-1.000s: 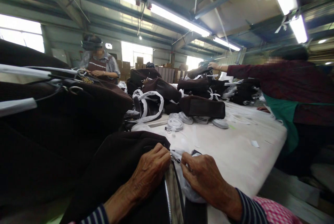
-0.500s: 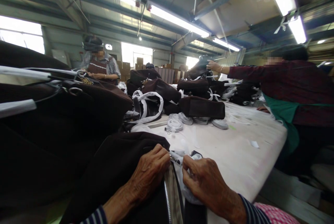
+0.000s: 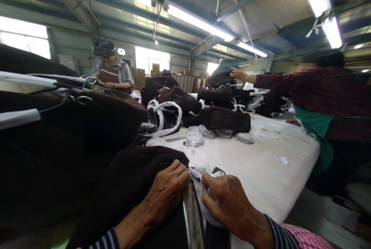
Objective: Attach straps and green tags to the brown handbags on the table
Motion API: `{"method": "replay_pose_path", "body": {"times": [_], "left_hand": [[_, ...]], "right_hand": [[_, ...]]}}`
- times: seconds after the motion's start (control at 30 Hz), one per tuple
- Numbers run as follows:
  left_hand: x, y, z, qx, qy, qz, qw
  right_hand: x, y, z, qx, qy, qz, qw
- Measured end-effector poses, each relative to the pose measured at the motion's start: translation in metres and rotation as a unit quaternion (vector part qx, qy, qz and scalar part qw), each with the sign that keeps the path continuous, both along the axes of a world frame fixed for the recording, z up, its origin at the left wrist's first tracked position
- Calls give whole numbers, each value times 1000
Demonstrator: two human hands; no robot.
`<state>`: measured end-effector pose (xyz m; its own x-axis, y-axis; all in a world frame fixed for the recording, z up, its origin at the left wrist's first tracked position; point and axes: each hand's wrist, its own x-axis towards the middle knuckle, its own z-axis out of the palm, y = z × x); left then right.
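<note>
A dark brown bag (image 3: 127, 175) lies close in front of me, its metal zipper (image 3: 186, 222) running down toward my body. My left hand (image 3: 171, 179) is closed on the bag's top edge near the zipper's far end. Just right of it, my right hand (image 3: 224, 193) pinches a strap wrapped in white paper (image 3: 198, 172). A small metal clasp (image 3: 194, 177) shows between the two hands. Its exact hold is hidden by the fingers. White wrapping also hangs below my right hand.
A large dark bag (image 3: 58, 144) fills the left side. Behind it, dark bags (image 3: 224, 119) and coiled wrapped straps (image 3: 194, 136) lie on the white table (image 3: 255, 164). One co-worker (image 3: 113, 69) stands at the far left; another (image 3: 324, 98) reaches over the bags from the right.
Both my hands hold nearly the same place and grip. The view has shifted very slightly. At the back, the bag by the right co-worker's outstretched hand stands a bit higher.
</note>
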<state>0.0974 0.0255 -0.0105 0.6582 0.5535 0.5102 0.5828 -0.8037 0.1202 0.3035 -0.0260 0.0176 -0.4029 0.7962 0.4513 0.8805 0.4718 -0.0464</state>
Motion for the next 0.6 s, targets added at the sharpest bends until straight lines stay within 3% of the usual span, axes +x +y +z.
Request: {"method": "replay_pose_path", "body": {"times": [0.33, 0.6], "left_hand": [[0, 2, -2, 26, -17, -7, 999], [0, 1, 1, 25, -16, -13, 999]], "right_hand": [[-9, 2, 11, -39, -61, -36, 997], [-6, 6, 5, -44, -78, -9, 996]]}}
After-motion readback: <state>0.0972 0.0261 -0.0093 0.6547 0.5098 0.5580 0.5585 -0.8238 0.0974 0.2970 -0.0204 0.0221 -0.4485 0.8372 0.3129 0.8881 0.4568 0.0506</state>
